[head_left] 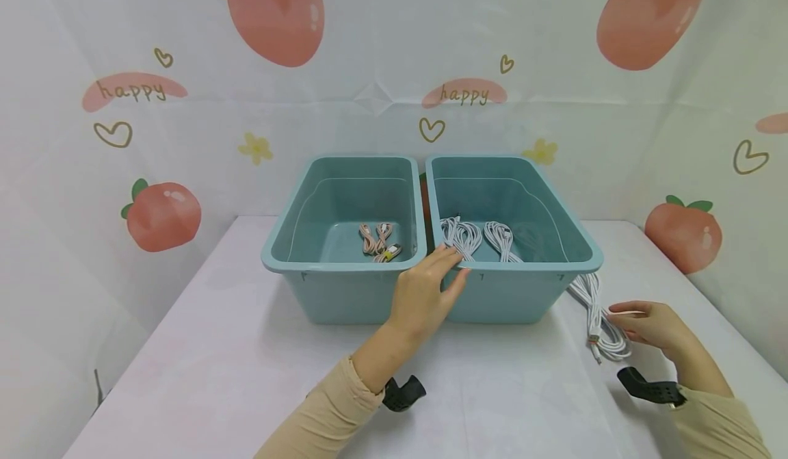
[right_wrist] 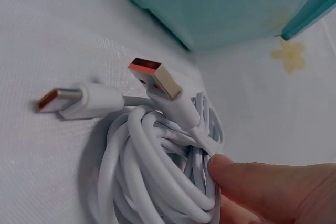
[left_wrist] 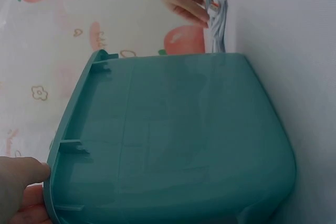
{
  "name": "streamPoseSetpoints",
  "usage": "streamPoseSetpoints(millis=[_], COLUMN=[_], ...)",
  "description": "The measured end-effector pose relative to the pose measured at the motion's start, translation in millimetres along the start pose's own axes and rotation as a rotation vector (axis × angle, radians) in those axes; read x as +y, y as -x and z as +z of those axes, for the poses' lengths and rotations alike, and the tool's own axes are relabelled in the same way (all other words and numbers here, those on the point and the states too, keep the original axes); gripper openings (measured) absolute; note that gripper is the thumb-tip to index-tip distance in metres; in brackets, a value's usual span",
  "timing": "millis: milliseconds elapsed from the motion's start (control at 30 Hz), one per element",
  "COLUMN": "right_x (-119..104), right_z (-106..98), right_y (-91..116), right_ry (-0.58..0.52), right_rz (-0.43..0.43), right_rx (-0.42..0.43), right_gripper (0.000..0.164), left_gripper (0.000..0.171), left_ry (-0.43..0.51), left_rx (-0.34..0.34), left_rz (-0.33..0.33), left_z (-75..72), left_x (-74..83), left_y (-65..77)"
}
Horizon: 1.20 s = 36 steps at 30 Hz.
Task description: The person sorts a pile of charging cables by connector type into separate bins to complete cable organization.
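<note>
My left hand (head_left: 425, 291) holds the front rim of the right blue-green bin (head_left: 517, 298) near its left corner, thumb outside and fingertips over the edge. Coiled white cables (head_left: 466, 239) lie inside that bin. On the table at its right stands my right hand (head_left: 655, 325), pinching the side of a bundled white USB cable (head_left: 596, 319) between thumb and fingers. Close up in the right wrist view, the cable's USB-A plug (right_wrist: 160, 80) and smaller USB-C plug (right_wrist: 79, 99) point away from the coil. The fingers behind the coil are mostly hidden.
A matching bin (head_left: 345, 298) stands close on the left, holding several pinkish-beige cables (head_left: 372, 240), one with a yellow mark. Behind the white table (head_left: 203, 377) hangs a fruit-printed cloth (head_left: 369, 55). Each wrist wears a black strap mount (head_left: 649, 385).
</note>
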State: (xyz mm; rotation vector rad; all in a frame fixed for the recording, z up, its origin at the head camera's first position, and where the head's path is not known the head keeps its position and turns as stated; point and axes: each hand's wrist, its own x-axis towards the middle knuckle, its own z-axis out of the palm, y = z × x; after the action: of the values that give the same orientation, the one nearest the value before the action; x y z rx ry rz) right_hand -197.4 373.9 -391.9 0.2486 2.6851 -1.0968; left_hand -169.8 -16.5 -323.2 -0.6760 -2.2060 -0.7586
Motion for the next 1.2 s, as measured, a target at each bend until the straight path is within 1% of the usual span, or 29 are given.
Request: streamPoseSetpoints(millis=[200, 433, 533, 833, 1000, 1200], right_x=[-1.0, -4.2, -5.6, -4.1, -5.3, -7.8], right_z=[0.2, 0.6, 0.9, 0.0, -3.9, -9.3], right_y=[0.3, 1.3, 2.2, 3.9, 7.1, 12.1], right_ry=[0.014, 0.019, 0.018, 0.009, -0.014, -0.013], right_rz=[0.013, 0.001, 0.004, 0.023, 0.023, 0.005], right_rx=[0.012, 0.038, 0.052, 0.076, 0.075, 0.083], right_gripper=[0.068, 0.053, 0.051, 0.057, 0.055, 0.055], left_gripper=[0.021, 0.021, 0.021, 0.021, 0.021, 0.021], left_ry=[-0.011, -0.013, -0.017, -0.012, -0.007, -0.002], left_rx=[0.004, 0.007, 0.010, 0.006, 0.003, 0.002], left_rz=[0.010, 0.014, 0.016, 0.009, 0.008, 0.001], left_z=[-0.4, 0.5, 0.9, 0.8, -0.2, -0.5], left_x=[0.3, 0.0, 0.0, 0.5, 0.9, 1.1], left_y=[-0.1, -0.2, -0.2, 0.1, 0.3, 1.1])
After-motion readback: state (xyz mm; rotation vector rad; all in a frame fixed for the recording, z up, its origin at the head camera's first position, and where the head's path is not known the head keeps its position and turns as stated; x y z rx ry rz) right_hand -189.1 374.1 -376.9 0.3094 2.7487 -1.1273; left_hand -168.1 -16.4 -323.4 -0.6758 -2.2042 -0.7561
